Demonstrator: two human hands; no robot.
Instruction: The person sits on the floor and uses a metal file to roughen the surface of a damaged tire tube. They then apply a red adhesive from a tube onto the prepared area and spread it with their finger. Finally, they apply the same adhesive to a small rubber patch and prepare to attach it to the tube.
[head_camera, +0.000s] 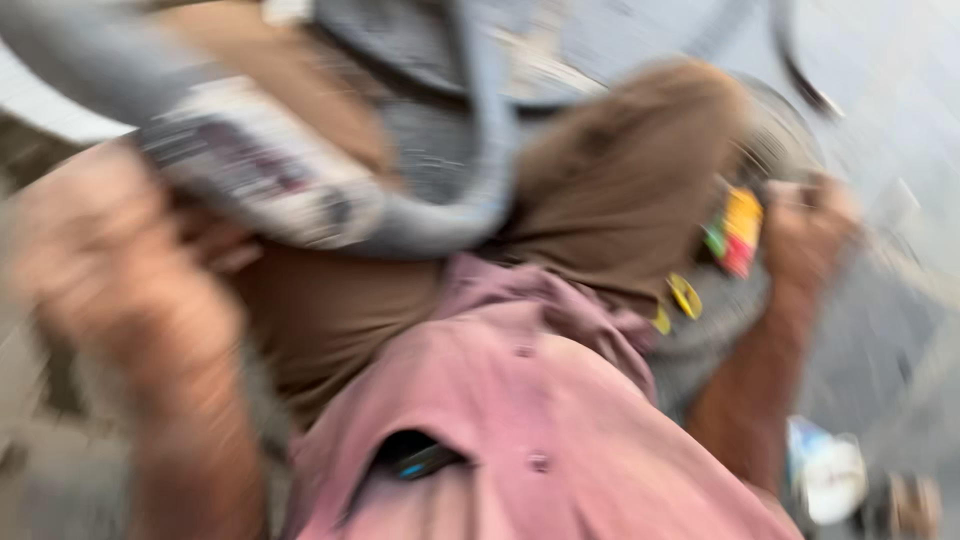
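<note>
The whole head view is smeared by motion. My left hand (110, 250) is at the left, its fingers curled against a grey bicycle tyre (470, 190) that loops across the top. The tyre has a white patterned patch (265, 175) just beside that hand. My right hand (808, 215) is at the right, closed near a small yellow, red and green object (738, 232) and a round grey wheel part (785, 140). The blur hides what it grips. My brown trousers (620, 180) and pink shirt (520, 430) fill the middle.
A thin dark curved rim or tyre (800, 80) crosses the top right over grey ground. Two small yellow pieces (685, 297) hang by my knee. A white and blue container (828, 472) lies low at the right. A dark item (415, 460) sticks from my shirt pocket.
</note>
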